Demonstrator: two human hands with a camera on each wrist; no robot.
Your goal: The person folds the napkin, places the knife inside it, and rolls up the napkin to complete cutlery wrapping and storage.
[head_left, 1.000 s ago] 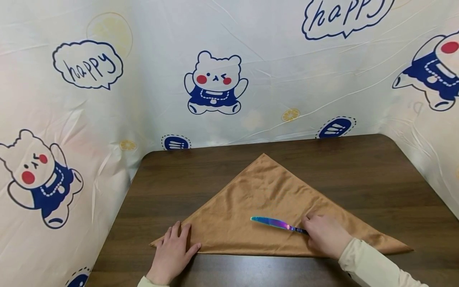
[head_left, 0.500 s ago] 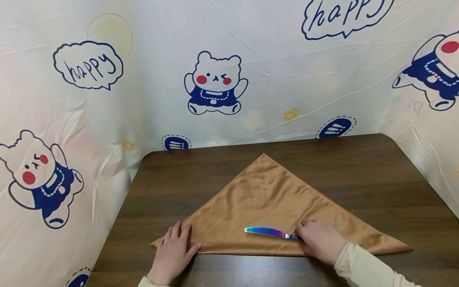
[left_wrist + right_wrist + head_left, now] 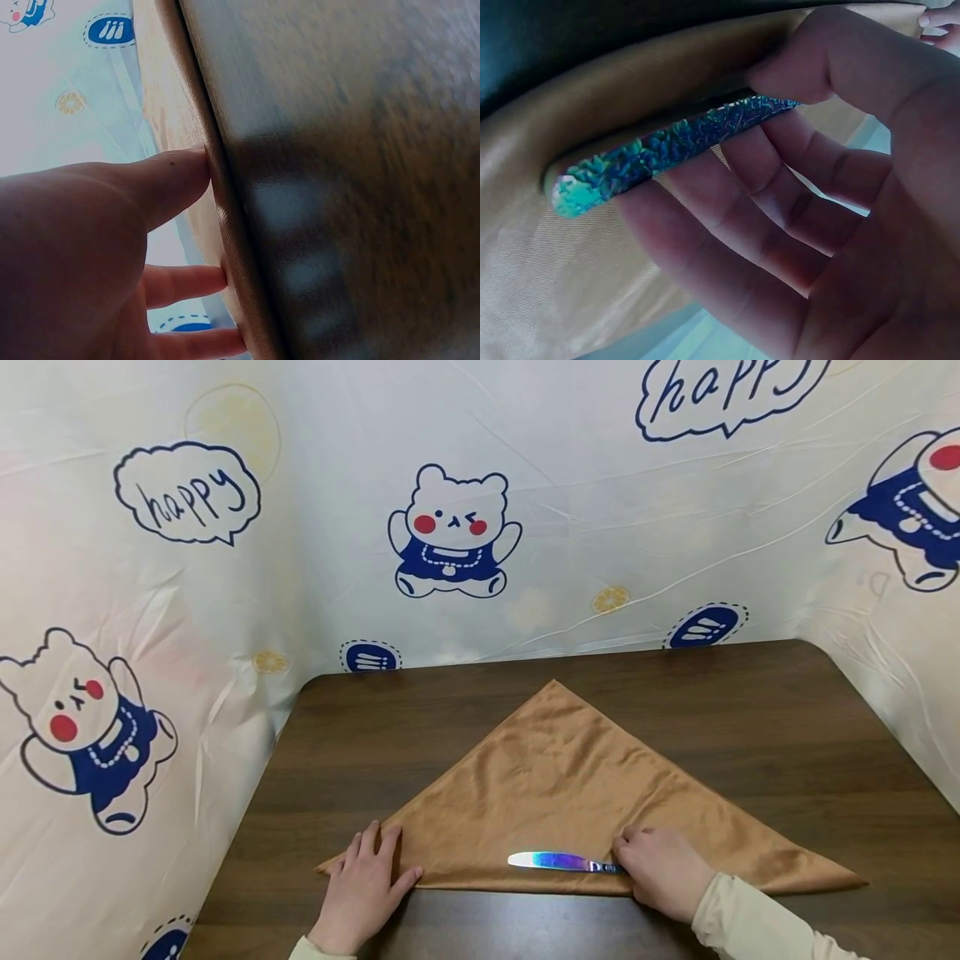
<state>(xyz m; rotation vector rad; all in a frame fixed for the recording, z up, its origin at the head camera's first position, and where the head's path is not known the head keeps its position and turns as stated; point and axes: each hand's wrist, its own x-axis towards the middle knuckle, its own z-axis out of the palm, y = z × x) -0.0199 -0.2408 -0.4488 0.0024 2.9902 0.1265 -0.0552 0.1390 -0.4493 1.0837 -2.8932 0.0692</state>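
Observation:
A brown satin cloth lies on the table, folded into a triangle with its long edge toward me. My left hand rests on its left corner with fingers spread; thumb and fingertips press the cloth in the left wrist view. My right hand holds a table knife with a rainbow-coloured blade pointing left, low over the cloth near the long edge. In the right wrist view, the thumb and fingers pinch the patterned knife handle, whose rounded end lies close to the cloth.
The dark wooden table has rounded far corners. A pale curtain printed with bears and "happy" bubbles hangs behind it and along both sides.
My right hand has brought the knife toward me and slightly left, turning the blade nearly parallel to the cloth's long edge. The left hand has stayed in place.

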